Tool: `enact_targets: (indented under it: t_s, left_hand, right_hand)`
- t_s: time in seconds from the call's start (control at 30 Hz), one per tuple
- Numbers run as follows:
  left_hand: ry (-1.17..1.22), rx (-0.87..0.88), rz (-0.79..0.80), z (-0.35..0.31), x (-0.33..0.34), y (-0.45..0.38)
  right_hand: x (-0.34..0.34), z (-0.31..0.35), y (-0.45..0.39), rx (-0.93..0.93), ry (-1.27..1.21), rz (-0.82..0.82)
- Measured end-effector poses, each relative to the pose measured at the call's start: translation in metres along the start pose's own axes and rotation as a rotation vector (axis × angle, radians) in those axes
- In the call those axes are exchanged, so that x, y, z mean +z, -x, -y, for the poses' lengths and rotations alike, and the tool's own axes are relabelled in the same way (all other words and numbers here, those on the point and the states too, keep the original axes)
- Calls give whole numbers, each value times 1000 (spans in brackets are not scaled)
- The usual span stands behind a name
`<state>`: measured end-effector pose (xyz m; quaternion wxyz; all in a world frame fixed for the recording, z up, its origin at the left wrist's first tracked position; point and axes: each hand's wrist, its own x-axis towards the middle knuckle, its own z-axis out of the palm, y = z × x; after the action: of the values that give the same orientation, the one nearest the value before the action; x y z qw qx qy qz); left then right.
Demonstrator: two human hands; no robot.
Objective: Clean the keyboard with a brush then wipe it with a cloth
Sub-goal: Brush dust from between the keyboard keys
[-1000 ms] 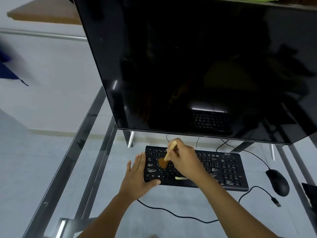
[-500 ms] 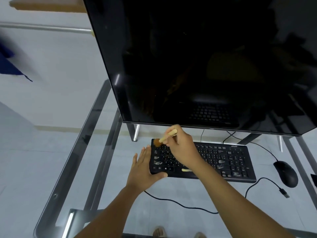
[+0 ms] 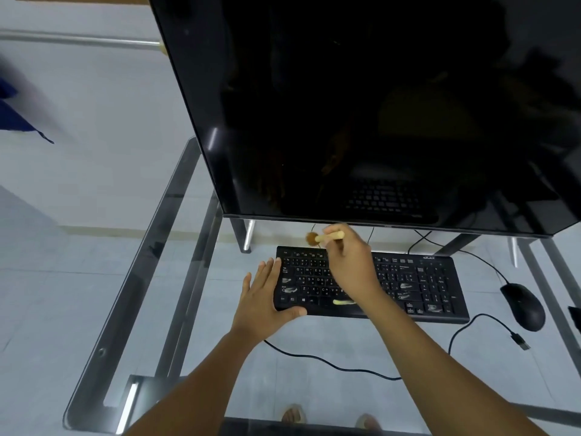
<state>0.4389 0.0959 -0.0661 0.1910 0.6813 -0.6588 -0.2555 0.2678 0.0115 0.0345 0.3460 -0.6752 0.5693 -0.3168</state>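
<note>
A black keyboard (image 3: 418, 287) lies on a glass desk, with pale smudges on several keys. My right hand (image 3: 352, 262) grips a small brush (image 3: 323, 237) by its light wooden handle; the brown bristles point left and sit just past the keyboard's back edge, under the monitor. My left hand (image 3: 262, 297) lies flat with straight fingers against the keyboard's left end, thumb along its front edge. No cloth is in view.
A large dark monitor (image 3: 361, 105) hangs over the keyboard's back edge. A black mouse (image 3: 523, 305) sits to the right, with a loose cable (image 3: 330, 365) running along the glass desk (image 3: 132, 278) in front. My feet show below the glass.
The brush has swept from the left keys up and back, past the keyboard's rear edge. My left hand has stayed at the keyboard's left end.
</note>
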Motion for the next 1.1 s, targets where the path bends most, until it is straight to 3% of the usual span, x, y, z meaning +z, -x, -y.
enact_targets:
  t_s: [0.07, 0.13, 0.2, 0.27, 0.3, 0.4, 0.43, 0.53, 0.57, 0.7, 0.73, 0.83, 0.87, 1.0, 1.03, 1.1]
  left_hand:
    - [3, -5, 11, 1, -1, 0]
    - [13, -7, 24, 1, -1, 0]
    - [20, -5, 29, 0, -2, 0]
    - [24, -5, 33, 0, -2, 0]
    - [20, -6, 33, 0, -2, 0]
    - [4, -16, 35, 3, -3, 1]
    - [1, -10, 42, 2, -3, 0]
    - [16, 12, 78, 2, -5, -2]
    - [22, 18, 90, 2, -6, -3]
    - [23, 17, 124, 4, -9, -3]
    - [17, 17, 134, 4, -10, -3]
    - [21, 19, 157, 5, -16, -4]
    - [27, 18, 162, 6, -17, -4]
    - [5, 22, 131, 7, -16, -2]
    - [-15, 20, 136, 7, -16, -3]
    - [-39, 12, 164, 5, -17, -5]
  right_hand:
    - [-6, -3, 2, 81, -115, 73]
    - [-11, -10, 11, 49, -30, 184]
    - [-20, -19, 16, -22, 112, 85]
    - [-31, -22, 18, -4, 52, -86]
    - [-35, -21, 20, 24, -19, -90]
    - [-32, -17, 28, 118, -116, 189]
    - [-33, -19, 30, 129, -92, 189]
    - [-42, -24, 31, 112, -62, -77]
    - [-43, -24, 31, 111, -102, -79]
    - [-33, -12, 39, 156, -75, 306]
    - [-34, -14, 37, 166, -51, 295]
    - [-47, -17, 27, 159, -43, -7]
    - [-47, -13, 26, 154, -83, -42]
    - [-14, 10, 41, 170, -136, 324]
    - [-9, 7, 40, 159, -76, 347]
    - [-14, -3, 32, 123, 68, 176]
